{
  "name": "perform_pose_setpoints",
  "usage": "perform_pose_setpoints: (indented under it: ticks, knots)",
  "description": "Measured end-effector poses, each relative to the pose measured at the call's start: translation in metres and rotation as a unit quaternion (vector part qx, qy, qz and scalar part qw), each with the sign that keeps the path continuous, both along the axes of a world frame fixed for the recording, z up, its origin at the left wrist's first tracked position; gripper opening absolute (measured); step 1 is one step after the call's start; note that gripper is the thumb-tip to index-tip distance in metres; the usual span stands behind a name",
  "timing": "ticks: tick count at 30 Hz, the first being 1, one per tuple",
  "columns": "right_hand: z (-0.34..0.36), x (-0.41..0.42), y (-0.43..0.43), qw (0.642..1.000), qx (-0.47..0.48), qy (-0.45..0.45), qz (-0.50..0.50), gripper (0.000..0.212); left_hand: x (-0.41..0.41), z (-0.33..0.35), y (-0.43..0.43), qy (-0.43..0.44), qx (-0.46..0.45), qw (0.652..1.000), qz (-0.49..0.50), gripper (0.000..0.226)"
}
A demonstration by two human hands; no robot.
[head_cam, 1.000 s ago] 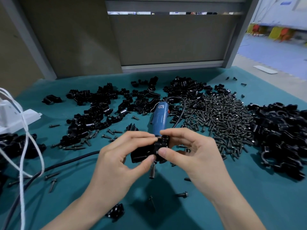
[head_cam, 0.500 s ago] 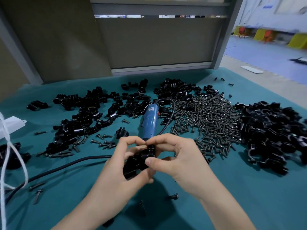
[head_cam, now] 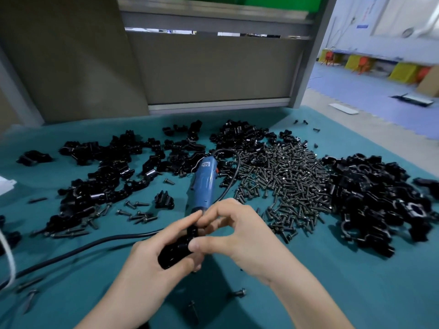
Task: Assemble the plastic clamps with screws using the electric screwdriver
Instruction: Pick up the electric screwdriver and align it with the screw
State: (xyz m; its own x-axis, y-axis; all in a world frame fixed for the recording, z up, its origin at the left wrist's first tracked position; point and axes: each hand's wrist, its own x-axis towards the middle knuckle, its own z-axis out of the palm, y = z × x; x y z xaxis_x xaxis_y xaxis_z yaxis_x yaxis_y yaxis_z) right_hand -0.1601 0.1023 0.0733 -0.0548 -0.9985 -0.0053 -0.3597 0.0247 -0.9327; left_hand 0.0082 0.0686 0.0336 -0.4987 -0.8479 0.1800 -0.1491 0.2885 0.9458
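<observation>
A black plastic clamp (head_cam: pixel 178 249) sits above the near middle of the table (head_cam: pixel 356 295), held between both hands. The left hand (head_cam: pixel 152 260) grasps its lower body, fingers curled round it. The right hand (head_cam: pixel 240 236) pinches its upper end between thumb and fingertips; what lies under those fingertips cannot be made out.

Just beyond the hands, a blue electric screwdriver (head_cam: pixel 204 184) lies on the teal cloth with its nose pointing toward them. Its black cable (head_cam: pixel 83 248) loops off the far end, and a length of it runs leftward across the near side.

To the right of the tool spreads a wide heap of dark screws (head_cam: pixel 285 181), and further right a pile of black clamp parts (head_cam: pixel 380 200). Another spread of clamp pieces (head_cam: pixel 107 172) covers the far left.

A few loose screws (head_cam: pixel 137 213) lie left of the tool, and one single screw (head_cam: pixel 238 293) rests on the cloth near the right wrist. A white cord (head_cam: pixel 9 257) hangs at the left edge.
</observation>
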Motion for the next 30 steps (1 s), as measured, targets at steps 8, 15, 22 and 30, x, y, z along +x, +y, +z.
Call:
perform_pose_setpoints:
  ticks: [8, 15, 22, 30]
  knots:
    - [0.009, -0.107, -0.071, 0.959, -0.033, 0.164, -0.228, 0.015, 0.027, -0.023, -0.030, 0.165, 0.098, 0.976, 0.098, 0.042]
    - [-0.037, -0.193, -0.120, 0.862, 0.004, 0.449, -0.236, 0.034, 0.030, -0.042, -0.038, 0.217, 0.167, 0.958, 0.090, 0.039]
    - [-0.047, -0.192, -0.139, 0.775, -0.005, 0.618, -0.134, 0.040, 0.032, -0.038, -0.041, 0.253, 0.233, 0.936, 0.071, 0.032]
    - [-0.022, -0.194, -0.163, 0.702, 0.087, 0.706, -0.006, 0.018, 0.032, -0.025, -0.039, 0.303, 0.295, 0.905, 0.051, 0.024]
